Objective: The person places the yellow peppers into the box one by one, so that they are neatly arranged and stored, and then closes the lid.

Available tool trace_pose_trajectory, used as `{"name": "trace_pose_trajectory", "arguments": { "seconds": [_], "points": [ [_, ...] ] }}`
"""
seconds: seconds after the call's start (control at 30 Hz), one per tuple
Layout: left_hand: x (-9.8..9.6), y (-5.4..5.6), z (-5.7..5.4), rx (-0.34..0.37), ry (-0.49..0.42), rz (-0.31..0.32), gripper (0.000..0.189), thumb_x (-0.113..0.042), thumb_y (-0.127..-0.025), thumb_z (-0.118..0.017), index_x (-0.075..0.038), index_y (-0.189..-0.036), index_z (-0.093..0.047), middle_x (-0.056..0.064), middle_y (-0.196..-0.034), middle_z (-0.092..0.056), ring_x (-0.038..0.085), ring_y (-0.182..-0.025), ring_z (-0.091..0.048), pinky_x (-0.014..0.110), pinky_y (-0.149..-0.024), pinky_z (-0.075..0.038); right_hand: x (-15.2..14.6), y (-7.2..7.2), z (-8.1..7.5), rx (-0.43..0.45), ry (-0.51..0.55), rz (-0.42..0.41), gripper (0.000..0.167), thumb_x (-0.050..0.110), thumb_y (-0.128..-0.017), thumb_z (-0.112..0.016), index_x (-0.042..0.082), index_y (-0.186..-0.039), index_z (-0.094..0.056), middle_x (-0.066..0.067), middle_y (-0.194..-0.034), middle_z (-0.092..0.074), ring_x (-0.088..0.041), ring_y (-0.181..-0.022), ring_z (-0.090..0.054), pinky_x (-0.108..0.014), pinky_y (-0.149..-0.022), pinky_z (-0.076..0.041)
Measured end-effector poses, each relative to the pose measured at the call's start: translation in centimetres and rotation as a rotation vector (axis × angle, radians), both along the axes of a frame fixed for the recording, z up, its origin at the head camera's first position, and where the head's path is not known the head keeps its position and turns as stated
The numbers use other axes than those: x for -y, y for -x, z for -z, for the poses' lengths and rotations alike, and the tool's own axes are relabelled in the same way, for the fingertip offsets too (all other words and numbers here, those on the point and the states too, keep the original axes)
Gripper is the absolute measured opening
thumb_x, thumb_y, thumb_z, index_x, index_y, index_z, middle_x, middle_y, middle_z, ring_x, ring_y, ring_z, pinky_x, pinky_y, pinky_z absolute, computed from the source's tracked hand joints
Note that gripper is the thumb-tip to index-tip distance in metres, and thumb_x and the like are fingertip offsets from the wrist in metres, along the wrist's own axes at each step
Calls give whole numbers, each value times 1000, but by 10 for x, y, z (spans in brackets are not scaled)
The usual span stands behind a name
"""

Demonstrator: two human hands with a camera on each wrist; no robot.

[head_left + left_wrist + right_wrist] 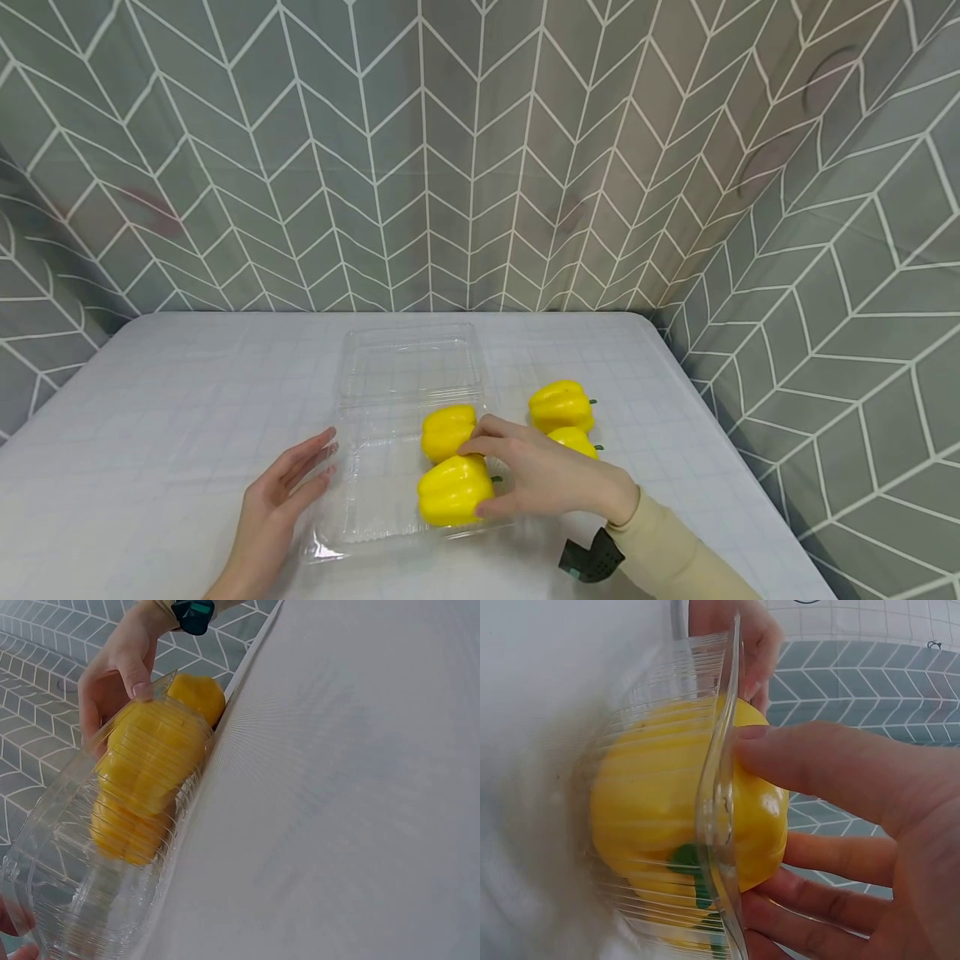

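Observation:
My right hand (543,475) grips a yellow bell pepper (447,493) at the front right of a clear plastic clamshell container (371,492). In the right wrist view the thumb presses the top of this pepper (761,817) and the fingers lie along its other side, with its green stem seen through the ribbed wall. A second yellow bell pepper (444,435) sits just behind it in the container. My left hand (277,500) is by the container's left edge, fingers loosely extended and holding nothing.
The container's hinged lid (412,360) lies open toward the back of the white-covered table (187,400). Right of the container rest two more yellow bell peppers (561,406), the nearer one partly behind my right hand. A patterned curtain (450,167) hangs behind the table.

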State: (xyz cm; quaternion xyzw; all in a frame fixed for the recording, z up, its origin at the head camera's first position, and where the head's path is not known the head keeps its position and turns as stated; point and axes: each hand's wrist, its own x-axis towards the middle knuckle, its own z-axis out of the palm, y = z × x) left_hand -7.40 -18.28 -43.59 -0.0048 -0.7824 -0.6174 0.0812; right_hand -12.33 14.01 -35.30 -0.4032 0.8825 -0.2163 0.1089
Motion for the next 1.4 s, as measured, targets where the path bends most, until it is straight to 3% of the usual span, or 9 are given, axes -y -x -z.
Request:
{"name": "trace_pose_trajectory", "arguments": {
  "seconds": [0.67, 1.0, 1.4],
  "points": [
    [0, -1, 0, -29, -8, 5, 41, -10, -100, -59, -6, -140, -52, -8, -143, -56, -8, -121, -55, 7, -93, -49, -9, 5, -1, 13, -3, -33, 50, 30, -87, -78, 16, -132, -62, 9, -126, -54, -9, -109, -58, -22, -99, -50],
    [0, -1, 0, -41, -32, 11, 41, -8, -99, -60, -4, -140, -52, -9, -143, -56, -6, -121, -56, 8, -94, -49, -20, 7, -14, 63, 37, 4, 46, 28, -89, -75, 14, -132, -62, 8, -123, -59, -13, -110, -60, -32, -100, -53],
    [0, -1, 0, -30, -36, 3, 41, -9, -99, -61, -4, -140, -52, -8, -142, -56, -6, -121, -56, 9, -94, -50, -40, 14, -27, -36, 27, 69, 41, 28, -91, -75, 13, -128, -64, 7, -122, -62, -9, -104, -60, -34, -92, -58]
  ]
}}
